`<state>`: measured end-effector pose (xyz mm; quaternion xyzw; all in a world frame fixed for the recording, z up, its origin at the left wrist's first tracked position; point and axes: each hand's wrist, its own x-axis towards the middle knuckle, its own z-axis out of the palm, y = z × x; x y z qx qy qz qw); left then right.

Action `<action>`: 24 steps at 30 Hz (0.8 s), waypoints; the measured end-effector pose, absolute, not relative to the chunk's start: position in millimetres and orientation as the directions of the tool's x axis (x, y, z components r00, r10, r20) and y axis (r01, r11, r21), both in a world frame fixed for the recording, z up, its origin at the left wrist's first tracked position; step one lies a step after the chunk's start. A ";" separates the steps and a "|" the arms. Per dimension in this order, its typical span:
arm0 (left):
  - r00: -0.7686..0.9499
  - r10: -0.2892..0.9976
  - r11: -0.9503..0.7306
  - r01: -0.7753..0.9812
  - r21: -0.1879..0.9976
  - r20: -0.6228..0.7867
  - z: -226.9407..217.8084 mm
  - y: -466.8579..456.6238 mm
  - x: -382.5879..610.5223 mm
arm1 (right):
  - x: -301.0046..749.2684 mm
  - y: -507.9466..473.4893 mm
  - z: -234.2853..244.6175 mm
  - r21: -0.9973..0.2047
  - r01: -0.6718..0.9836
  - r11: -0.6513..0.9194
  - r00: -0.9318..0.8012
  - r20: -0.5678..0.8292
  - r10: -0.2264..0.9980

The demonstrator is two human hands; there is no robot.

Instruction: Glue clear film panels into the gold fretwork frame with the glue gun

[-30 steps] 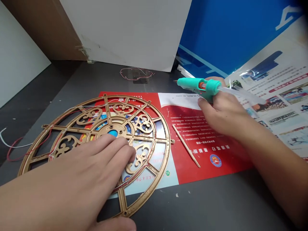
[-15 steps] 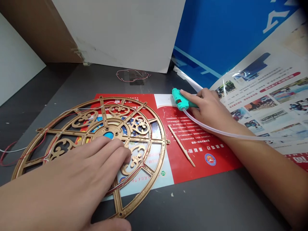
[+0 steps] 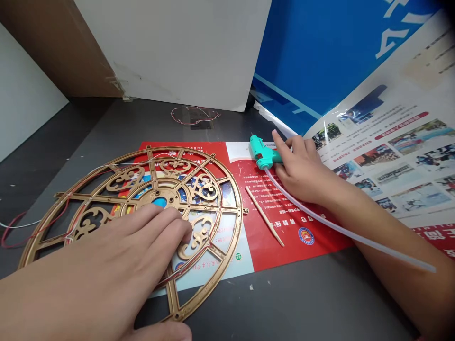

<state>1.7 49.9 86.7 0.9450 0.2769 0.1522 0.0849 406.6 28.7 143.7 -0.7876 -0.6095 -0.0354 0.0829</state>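
My left hand (image 3: 131, 241) lies flat on a gold-coloured openwork wheel frame (image 3: 204, 187), its fingertips on the scrollwork near the blue-backed hub. Thin wires run along the frame's spokes. My right hand (image 3: 302, 173) grips a teal hot glue gun (image 3: 263, 152) just right of the frame, with its nozzle pointing away from me. A long translucent glue stick (image 3: 348, 232) trails from the gun across my forearm. Below the gun lies a thin wooden skewer (image 3: 265, 215), not touched by either hand.
The frame and skewer rest on a red printed sheet (image 3: 295, 227) on a dark grey tabletop (image 3: 302, 298). A glossy poster (image 3: 398, 161) curls up at the right. Red and white wires (image 3: 21, 227) trail left; a pink wire loop (image 3: 195, 115) lies behind. White and blue boards stand behind.
My right hand has moved left and turned the glue gun, bringing the long glue stick into view across my forearm. My left hand stays on the frame, and the view has shifted slightly.
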 end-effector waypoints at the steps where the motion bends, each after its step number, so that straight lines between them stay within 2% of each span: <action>1: 0.800 0.548 -0.833 0.496 0.246 0.245 88.1 49.2 2.9 | 405.4 27.8 146.7 -0.101 0.962 -0.253 0.265 0.134 0.955; 8: 0.784 0.558 -0.827 0.500 0.256 0.273 92.8 59.5 -19.7 | 418.9 18.5 162.3 -0.246 0.921 -0.303 0.323 0.047 0.945; 10: 0.790 0.541 -0.840 0.494 0.224 0.287 92.3 68.2 -38.3 | 427.2 12.2 171.1 -0.295 0.909 -0.296 0.326 0.056 0.944; 13: 0.816 0.487 -0.873 0.463 0.152 0.312 92.1 73.4 -55.0 | 434.1 -1.6 192.2 -0.432 0.856 -0.283 0.359 0.103 0.928; 15: 0.785 0.529 -0.848 0.494 0.190 0.321 93.1 68.7 -50.3 | 430.8 -12.5 207.1 -0.427 0.860 -0.280 0.344 0.080 0.935; 16: 0.764 0.559 -0.829 0.513 0.221 0.322 93.9 64.7 -43.8 | 426.1 -17.7 213.0 -0.425 0.880 -0.211 0.287 0.122 0.950; 19: 0.749 0.578 -0.815 0.515 0.265 0.325 97.7 53.4 -19.0 | 399.7 -28.0 220.4 -0.454 0.891 0.017 0.047 0.131 0.990; 21: 0.762 0.559 -0.828 0.492 0.270 0.327 101.7 51.7 -6.8 | 375.4 -28.7 217.3 -0.415 0.909 0.051 -0.036 0.045 0.998; 24: 0.773 0.537 -0.842 0.469 0.267 0.338 110.3 59.5 1.9 | 341.4 -24.0 208.5 -0.246 0.969 -0.004 -0.018 -0.087 0.996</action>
